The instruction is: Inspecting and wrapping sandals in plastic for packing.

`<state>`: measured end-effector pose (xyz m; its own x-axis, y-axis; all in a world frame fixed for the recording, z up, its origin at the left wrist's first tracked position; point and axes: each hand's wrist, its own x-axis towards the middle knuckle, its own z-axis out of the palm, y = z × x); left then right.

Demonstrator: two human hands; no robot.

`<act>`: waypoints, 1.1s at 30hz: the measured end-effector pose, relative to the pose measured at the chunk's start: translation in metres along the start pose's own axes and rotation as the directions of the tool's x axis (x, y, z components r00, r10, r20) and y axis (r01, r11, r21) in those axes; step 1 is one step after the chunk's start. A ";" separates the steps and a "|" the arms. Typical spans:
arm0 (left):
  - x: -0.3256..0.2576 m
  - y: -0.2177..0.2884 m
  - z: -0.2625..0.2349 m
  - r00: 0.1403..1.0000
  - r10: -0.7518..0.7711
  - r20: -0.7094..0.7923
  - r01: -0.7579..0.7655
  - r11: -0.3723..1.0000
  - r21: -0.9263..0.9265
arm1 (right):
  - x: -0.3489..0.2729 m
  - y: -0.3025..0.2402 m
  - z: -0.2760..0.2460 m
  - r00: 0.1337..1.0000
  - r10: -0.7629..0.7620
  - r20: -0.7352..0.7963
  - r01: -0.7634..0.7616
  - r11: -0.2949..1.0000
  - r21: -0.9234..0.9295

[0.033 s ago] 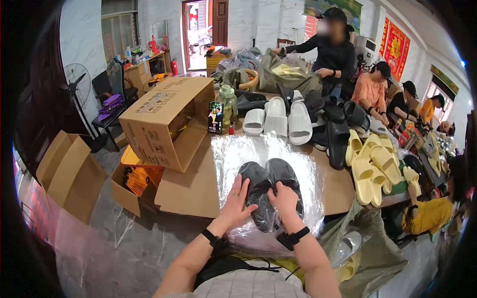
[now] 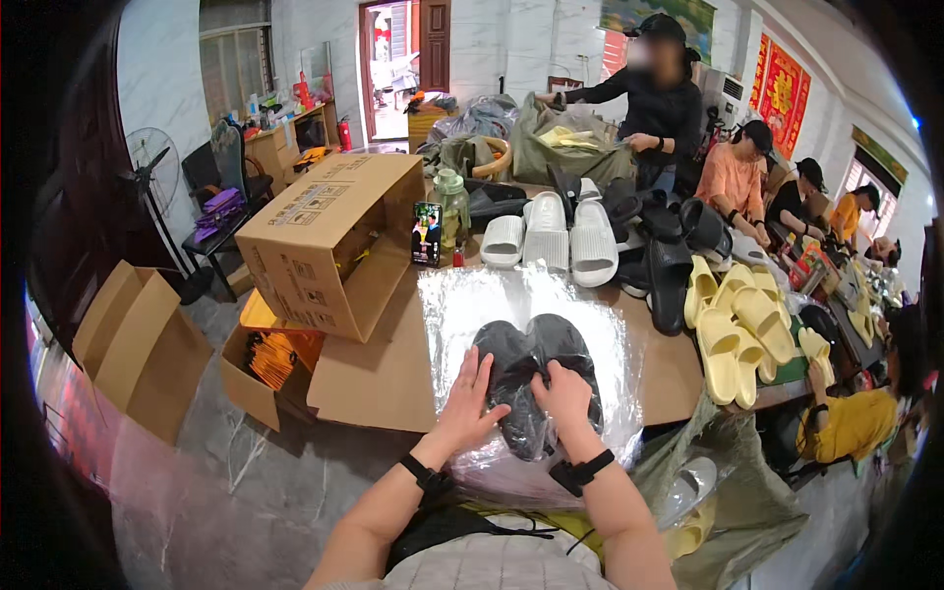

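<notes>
A pair of black slippers (image 2: 526, 433) lies side by side in a clear plastic bag (image 2: 570, 339), on a stack of shiny clear bags (image 2: 452, 295) at the table's near edge. My left hand (image 2: 469, 405) rests flat along the pair's left side, fingers spread and thumb apart. Over the right slipper, my right hand (image 2: 563, 395) is closed, its fingers curled in and pinching the bag's film near the middle of the pair. Just what lies under those fingertips is partly hidden. Both wrists wear black bands.
A large open carton (image 2: 315, 246) stands left of the bags, beside a phone (image 2: 426, 234) and a glass jar (image 2: 450, 206). White slippers (image 2: 547, 231) and yellow slippers (image 2: 723, 354) pile up beyond and rightward. A green sack (image 2: 718, 511) hangs at the right. Several people work nearby.
</notes>
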<state>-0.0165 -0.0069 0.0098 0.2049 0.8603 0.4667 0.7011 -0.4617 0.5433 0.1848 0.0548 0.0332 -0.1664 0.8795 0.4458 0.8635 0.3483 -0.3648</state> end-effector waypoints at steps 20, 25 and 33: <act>0.005 -0.004 0.013 0.999 -0.036 0.030 0.034 0.997 0.073 | -0.163 0.257 -0.198 0.355 0.525 -0.773 -0.622 0.750 0.224; -0.002 -0.003 0.001 0.997 -0.075 0.025 0.072 0.991 0.110 | -0.266 0.339 -0.149 0.248 0.782 -0.572 -0.967 0.236 -0.097; 0.004 -0.001 0.009 0.997 -0.065 0.036 0.060 0.992 0.114 | -0.363 0.440 -0.082 0.159 0.872 -0.464 -0.984 0.101 -0.147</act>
<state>-0.0100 -0.0014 0.0045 0.1834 0.8957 0.4050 0.7856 -0.3812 0.4874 0.6638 -0.1378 -0.2215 0.9469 0.2931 0.1319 0.3212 -0.8777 -0.3555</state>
